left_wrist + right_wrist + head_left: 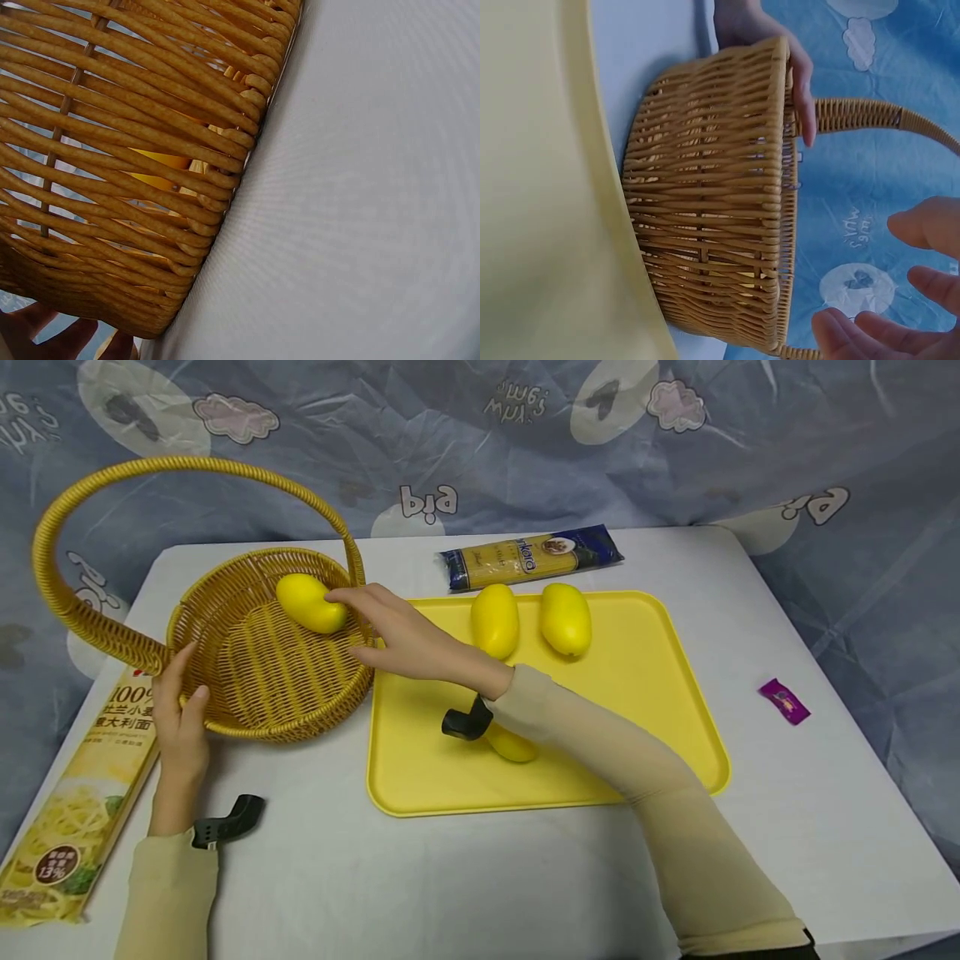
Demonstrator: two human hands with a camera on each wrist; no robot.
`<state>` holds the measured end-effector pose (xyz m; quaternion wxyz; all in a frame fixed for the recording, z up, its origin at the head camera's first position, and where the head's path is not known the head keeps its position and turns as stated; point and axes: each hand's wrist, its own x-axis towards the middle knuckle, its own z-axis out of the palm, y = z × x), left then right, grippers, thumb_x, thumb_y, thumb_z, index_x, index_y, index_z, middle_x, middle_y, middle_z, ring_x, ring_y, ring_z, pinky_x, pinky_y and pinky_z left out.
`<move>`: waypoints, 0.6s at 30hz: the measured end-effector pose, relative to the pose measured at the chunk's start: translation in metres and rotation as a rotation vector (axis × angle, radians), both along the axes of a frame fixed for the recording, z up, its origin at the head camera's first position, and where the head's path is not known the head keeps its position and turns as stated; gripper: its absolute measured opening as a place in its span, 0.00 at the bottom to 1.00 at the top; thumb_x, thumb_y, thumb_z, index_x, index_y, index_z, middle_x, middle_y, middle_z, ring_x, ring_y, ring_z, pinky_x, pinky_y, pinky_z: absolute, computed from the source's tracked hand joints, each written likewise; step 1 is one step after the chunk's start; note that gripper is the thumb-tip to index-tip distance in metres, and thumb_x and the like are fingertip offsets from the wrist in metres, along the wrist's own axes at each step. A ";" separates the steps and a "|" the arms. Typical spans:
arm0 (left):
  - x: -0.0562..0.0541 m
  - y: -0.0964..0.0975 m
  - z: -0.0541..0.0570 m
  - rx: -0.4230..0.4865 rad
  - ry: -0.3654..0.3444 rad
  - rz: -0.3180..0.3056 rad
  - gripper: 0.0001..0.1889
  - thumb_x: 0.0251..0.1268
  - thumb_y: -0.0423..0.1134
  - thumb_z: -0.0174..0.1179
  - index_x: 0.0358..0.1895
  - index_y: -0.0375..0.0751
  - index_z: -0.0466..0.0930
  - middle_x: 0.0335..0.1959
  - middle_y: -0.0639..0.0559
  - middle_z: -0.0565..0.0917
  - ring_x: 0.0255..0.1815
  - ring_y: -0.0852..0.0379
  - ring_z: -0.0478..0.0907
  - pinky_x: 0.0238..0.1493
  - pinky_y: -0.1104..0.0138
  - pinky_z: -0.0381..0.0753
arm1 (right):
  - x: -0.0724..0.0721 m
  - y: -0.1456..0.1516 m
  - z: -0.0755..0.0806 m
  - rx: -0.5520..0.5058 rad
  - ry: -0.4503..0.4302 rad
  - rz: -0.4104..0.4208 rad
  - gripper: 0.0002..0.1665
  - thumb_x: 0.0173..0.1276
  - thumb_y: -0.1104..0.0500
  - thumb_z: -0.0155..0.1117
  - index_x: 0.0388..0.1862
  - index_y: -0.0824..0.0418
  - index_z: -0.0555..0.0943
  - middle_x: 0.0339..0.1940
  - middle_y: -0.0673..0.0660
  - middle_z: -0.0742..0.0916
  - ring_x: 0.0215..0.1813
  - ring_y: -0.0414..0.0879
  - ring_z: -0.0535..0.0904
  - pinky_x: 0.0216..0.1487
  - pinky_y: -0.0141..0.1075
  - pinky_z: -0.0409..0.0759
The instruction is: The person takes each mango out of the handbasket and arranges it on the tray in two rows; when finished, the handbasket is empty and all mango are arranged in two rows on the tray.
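A round woven wicker basket with a tall arched handle (262, 668) stands near the left edge of the white desk (525, 877), its right side just beside the left rim of a flat yellow plastic tray (660, 727). Inside the basket, toward its far right wall, lies a smooth yellow mango (310, 602). The right hand (405, 639) reaches over the basket's right rim with fingers extended and relaxed; the fingertips are at the mango, released from it and grasping nothing. The left hand (180, 714) holds the basket's near left rim, thumb on the outside and fingers over the edge, as the right wrist view also shows.

On the tray's far side two more yellow mangoes lie side by side, one on the left (495, 620) and one on the right (566, 618); a third (513, 747) peeks out from under the right forearm near the tray's middle. Beyond the tray's far edge lies a dark blue packet of spaghetti (528, 557). A long yellow pasta box (75, 802) lies along the desk's left edge, partly under the basket. A small purple wrapped sweet (784, 701) sits near the right edge.
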<state>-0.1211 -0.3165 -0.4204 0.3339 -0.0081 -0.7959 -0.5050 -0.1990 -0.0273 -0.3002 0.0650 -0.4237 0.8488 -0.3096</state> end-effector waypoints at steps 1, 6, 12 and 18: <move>0.000 0.000 0.000 -0.004 0.002 0.001 0.25 0.62 0.31 0.42 0.64 0.32 0.67 0.57 0.75 0.70 0.58 0.74 0.60 0.64 0.70 0.52 | -0.003 -0.004 -0.001 0.007 0.005 -0.004 0.36 0.65 0.57 0.57 0.72 0.56 0.59 0.66 0.57 0.70 0.58 0.44 0.68 0.58 0.31 0.68; 0.002 0.003 0.002 -0.014 0.014 -0.007 0.25 0.62 0.30 0.42 0.64 0.31 0.67 0.59 0.76 0.70 0.59 0.74 0.61 0.65 0.70 0.52 | -0.018 -0.024 -0.003 0.022 -0.002 -0.040 0.36 0.66 0.55 0.57 0.71 0.55 0.59 0.69 0.57 0.69 0.67 0.45 0.65 0.67 0.34 0.63; 0.002 0.002 0.003 -0.005 0.006 -0.006 0.25 0.62 0.31 0.41 0.64 0.31 0.67 0.60 0.74 0.70 0.61 0.74 0.60 0.67 0.68 0.51 | -0.030 -0.047 -0.002 0.054 -0.047 -0.064 0.36 0.67 0.55 0.55 0.73 0.52 0.57 0.71 0.56 0.66 0.67 0.44 0.64 0.64 0.34 0.65; 0.000 -0.002 -0.002 -0.009 0.001 -0.012 0.25 0.62 0.31 0.43 0.64 0.34 0.68 0.61 0.72 0.70 0.62 0.72 0.60 0.67 0.69 0.52 | -0.041 -0.066 -0.009 0.085 -0.023 -0.062 0.35 0.69 0.54 0.53 0.73 0.52 0.56 0.72 0.55 0.65 0.71 0.44 0.60 0.66 0.32 0.64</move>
